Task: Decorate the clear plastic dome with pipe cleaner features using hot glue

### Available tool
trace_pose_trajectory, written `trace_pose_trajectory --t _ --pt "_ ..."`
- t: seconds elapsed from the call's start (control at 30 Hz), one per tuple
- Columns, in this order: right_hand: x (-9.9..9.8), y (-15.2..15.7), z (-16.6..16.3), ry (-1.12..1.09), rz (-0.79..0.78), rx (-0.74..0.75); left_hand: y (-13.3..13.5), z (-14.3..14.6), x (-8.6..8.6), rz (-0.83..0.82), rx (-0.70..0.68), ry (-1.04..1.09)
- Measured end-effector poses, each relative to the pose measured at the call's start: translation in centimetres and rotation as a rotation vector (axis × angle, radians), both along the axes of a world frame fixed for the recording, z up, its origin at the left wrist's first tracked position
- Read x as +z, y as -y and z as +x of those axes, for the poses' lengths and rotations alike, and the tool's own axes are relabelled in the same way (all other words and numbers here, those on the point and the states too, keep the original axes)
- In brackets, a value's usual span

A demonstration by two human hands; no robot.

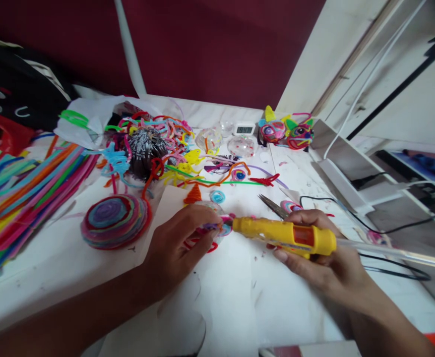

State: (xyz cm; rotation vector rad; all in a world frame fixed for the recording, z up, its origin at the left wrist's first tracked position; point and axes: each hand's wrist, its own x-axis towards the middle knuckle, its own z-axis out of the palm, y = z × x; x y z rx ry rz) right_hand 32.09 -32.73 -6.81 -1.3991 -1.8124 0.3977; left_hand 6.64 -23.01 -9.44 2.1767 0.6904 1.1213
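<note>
In my right hand (314, 258) is a yellow hot glue gun (284, 234), with a long clear glue stick (396, 253) running out of its back end. Its nozzle points left and meets, or nearly meets, a small colourful pipe-cleaner piece (212, 228). My left hand (191, 233) pinches that piece, and its fingers cover much of it. Behind my left hand lie an orange pipe-cleaner cone (192, 194) and a light-blue coil (217, 197). Scissors (273, 206) show their blades just beyond the glue gun.
Left stands a striped coiled ball (115, 220), beside bundled pipe cleaners (27, 193). A tangled heap (146, 144), clear plastic balls (241, 146), a digital timer (244, 129) and two finished colourful heads (286, 130) line the back. A black cable (366, 223) loops at right near a power strip (341, 186).
</note>
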Motion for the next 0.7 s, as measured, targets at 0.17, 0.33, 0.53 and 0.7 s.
trace_pose_trajectory --t 0.17,0.33,0.53,0.7 --pt "0.2 0.2 -0.2 -0.027 -0.055 -0.013 0.5 0.0 -0.7 -0.217 0.044 0.077" --pt "0.3 0.5 -0.2 -0.001 -0.074 -0.02 0.5 0.4 -0.3 -0.474 0.039 0.132" --pt "0.0 1.0 -0.5 0.023 -0.068 -0.063 0.6 0.9 1.1 -0.704 0.042 0.186" --pt "0.0 1.1 -0.6 0.035 -0.065 -0.069 0.5 1.0 1.5 -0.838 0.028 0.226"
